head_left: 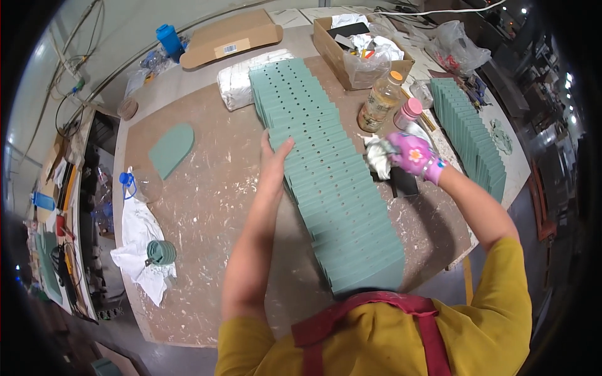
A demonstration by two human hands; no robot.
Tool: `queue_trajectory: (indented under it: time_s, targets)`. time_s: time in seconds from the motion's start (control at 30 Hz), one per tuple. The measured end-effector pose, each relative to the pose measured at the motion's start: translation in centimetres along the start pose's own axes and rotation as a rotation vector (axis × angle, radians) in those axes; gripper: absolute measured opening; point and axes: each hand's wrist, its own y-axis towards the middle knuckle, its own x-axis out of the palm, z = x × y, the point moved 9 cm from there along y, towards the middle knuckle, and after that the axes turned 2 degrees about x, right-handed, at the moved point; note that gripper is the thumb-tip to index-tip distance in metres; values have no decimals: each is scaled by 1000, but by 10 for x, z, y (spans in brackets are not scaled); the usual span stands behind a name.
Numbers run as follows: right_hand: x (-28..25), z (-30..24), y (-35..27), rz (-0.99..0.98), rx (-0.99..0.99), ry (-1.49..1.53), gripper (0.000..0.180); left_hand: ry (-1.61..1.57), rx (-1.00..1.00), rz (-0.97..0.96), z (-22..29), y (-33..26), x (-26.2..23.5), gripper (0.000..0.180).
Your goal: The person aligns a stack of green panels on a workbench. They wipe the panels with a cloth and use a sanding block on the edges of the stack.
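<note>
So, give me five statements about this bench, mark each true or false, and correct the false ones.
1. The right hand wears a pink glove. True.
2. The left hand is gloved too. False: it is bare, at the left edge of the long green stack.
3. The orange-capped bottle lies on its side. False: it stands upright.
4. A round, ribbed green item sits on a white cloth. True.
5. The green piece with a rounded end lies right of the long green stack. False: it lies to its left.

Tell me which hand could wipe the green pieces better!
Probably the right hand: it wears a pink glove and holds the white cloth. The bare left hand touches the green pieces at their left edge.
</note>
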Motion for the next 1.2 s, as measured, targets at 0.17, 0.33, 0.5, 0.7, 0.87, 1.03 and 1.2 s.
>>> queue_trajectory:
  time_s: [0.17, 0.33, 0.5, 0.7, 0.87, 1.03, 1.2]
  targets:
    - [-2, 15, -11, -129, 13, -169, 52, 99, -92, 3, 8, -8, 3, 83]
    - [-100, 7, 24, 586, 60, -12, 62, 118, -92, -19, 10, -12, 5, 88]
    - [-91, 43, 89, 516, 79, 166, 55, 190, -91, -7, 12, -11, 6, 82]
    - [-99, 68, 103, 537, 53, 158, 45, 336, -71, 3, 30, 8, -13, 85]
    - [-108, 71, 104, 604, 64, 129, 40, 458, 62, 86, 61, 91, -68, 85]
    - [-116, 45, 101, 307, 161, -224, 41, 488, -24, 72, 49, 144, -40, 84]
    - [-98, -63, 107, 621, -348, 273, 50, 197, -79, -86, 24, 174, -16, 70]
